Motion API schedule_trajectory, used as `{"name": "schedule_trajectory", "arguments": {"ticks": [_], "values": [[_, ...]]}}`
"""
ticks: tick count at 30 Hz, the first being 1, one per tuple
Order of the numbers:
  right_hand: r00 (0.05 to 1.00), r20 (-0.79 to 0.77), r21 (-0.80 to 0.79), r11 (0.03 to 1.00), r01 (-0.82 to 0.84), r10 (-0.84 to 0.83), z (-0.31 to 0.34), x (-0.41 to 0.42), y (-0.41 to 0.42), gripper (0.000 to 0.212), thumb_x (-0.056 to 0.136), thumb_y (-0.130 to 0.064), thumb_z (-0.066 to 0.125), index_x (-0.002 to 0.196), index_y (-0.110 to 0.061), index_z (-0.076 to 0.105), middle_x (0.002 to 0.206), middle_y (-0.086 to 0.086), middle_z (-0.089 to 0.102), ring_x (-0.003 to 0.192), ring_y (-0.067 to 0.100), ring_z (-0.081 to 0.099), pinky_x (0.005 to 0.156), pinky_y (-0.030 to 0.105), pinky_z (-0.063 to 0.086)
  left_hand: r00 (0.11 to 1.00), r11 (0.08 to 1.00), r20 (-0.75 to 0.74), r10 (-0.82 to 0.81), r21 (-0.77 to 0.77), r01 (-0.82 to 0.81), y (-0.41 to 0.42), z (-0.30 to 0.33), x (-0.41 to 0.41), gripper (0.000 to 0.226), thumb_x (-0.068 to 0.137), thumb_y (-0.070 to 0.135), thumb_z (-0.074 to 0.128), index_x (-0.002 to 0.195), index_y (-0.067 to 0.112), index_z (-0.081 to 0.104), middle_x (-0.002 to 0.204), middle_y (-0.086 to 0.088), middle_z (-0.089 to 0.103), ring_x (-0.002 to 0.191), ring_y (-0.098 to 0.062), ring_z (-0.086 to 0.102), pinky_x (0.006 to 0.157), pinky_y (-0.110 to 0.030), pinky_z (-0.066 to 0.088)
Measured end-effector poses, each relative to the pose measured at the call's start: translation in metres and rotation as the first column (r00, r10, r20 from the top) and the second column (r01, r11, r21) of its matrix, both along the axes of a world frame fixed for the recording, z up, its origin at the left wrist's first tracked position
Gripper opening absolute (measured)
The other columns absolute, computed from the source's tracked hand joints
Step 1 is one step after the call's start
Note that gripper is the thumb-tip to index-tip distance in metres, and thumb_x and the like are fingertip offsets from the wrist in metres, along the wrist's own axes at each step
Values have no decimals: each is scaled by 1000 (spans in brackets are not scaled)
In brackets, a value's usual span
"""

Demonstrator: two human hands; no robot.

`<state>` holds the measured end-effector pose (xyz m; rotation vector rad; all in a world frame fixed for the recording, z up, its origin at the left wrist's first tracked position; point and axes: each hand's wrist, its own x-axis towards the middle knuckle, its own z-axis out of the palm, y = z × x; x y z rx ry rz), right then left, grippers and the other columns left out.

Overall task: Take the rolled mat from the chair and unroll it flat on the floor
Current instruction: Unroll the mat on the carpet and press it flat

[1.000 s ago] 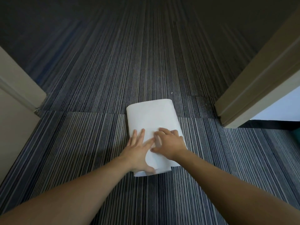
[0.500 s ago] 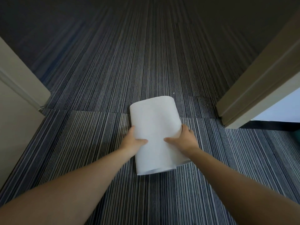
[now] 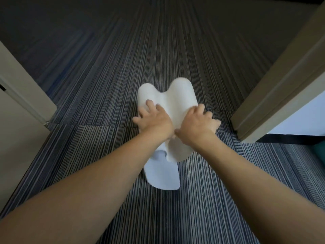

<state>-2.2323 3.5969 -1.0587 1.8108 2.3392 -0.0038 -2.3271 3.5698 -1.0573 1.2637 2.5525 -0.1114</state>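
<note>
The carpet is seen running in dark and pale stripes toward 12 o'clock, with a door angled in at about 2 o'clock and a pale wall at 9 o'clock. The mat is found dead centre, white and only partly unrolled: a flat tail is laid on the carpet toward 6 o'clock, while the far part is lifted and buckled into two humps with a dip between them. From that sag it can be guessed that it's soft, thin and pretty light, more like foam or cloth than anything stiff, so it will probably flop rather than roll out by itself, and it doesn't look fragile at all. It'd likely be best taken by the two far corners or side edges and pulled toward 12 o'clock, then pressed flat. The left hand is laid on the mat's left side with fingers spread and curled over the edge; the right hand is clamped on the right edge, fingers bent around it, so the mat is gripped by both. Compared with half a second ago, the tidy roll that was held at its sides low on the carpet has been opened up, the hands have been moved further out toward 12 o'clock and closer together, and the loose tail has been left behind them.
</note>
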Motion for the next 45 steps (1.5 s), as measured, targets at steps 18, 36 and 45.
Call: {"name": "schedule_trajectory", "arguments": {"ticks": [18,36,45], "values": [[979,-94,-495,845,-202,179,-131,30,-37,74,92,-62,40,151,-24,18,158,5,21,142,33,23,110,55,28,993,992,42,-114,54,112,-87,-141,-65,83,83,56,59,150,28,18,161,-12,-4,147,-34,-6,118,-48,9],[850,-503,-527,835,-159,-156,-134,26,-18,74,87,-68,30,148,-27,32,153,0,37,142,24,31,113,47,30,778,793,153,-609,119,597,-65,-150,35,53,97,33,39,147,18,35,158,-3,28,147,-22,10,119,-41,0],[955,-294,-617,768,-170,-25,-154,34,-22,99,72,-90,2,154,-34,7,164,-2,8,150,28,6,114,61,17,892,977,448,60,156,-144,-81,-158,-65,89,86,43,63,153,25,7,161,-9,13,142,-32,27,108,-45,35]]}}
